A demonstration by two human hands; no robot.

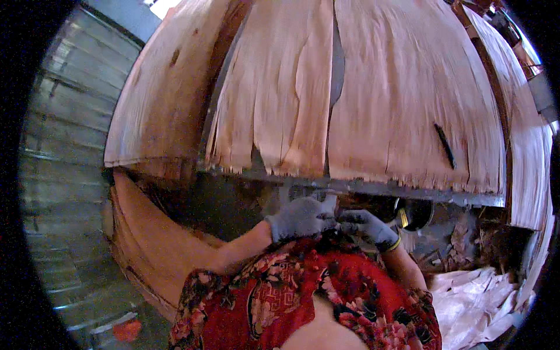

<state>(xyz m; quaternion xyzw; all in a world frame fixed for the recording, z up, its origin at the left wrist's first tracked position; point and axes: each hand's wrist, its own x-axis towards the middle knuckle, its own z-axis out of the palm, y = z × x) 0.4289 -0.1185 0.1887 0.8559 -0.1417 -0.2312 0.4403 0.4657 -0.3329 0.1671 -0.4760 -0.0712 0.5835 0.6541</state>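
thin wood veneer covered the desk (373, 187) in long, pinkish-tan sheets, their grain running away from the person. the middle sheet (274, 87) was split lengthwise into wavy strips, with a ragged, toothed near end; a narrow dark gap that widened in places parted it from the broad right sheet (402, 99), which was smoother and finely fringed along its near edge. the left sheet (157, 99) looked browner and carried a dark knot-like mark. a slim black tool (445, 146) lay slantwise on the broad right sheet.

the left grip (298, 219) and the right grip (370, 228), both in grey gloves, met close together before the person's red, flower-patterned top (361, 280). their fingers were bent; whether they were closed on anything could not be told. the veneer lay just beyond both, its ragged ends past the fingertips, with the desk's grey edge between. a bowed brown sheet (157, 233) curved down past the left forearm, and pale, crumpled sheets (472, 303) lay in a glossy heap below right.
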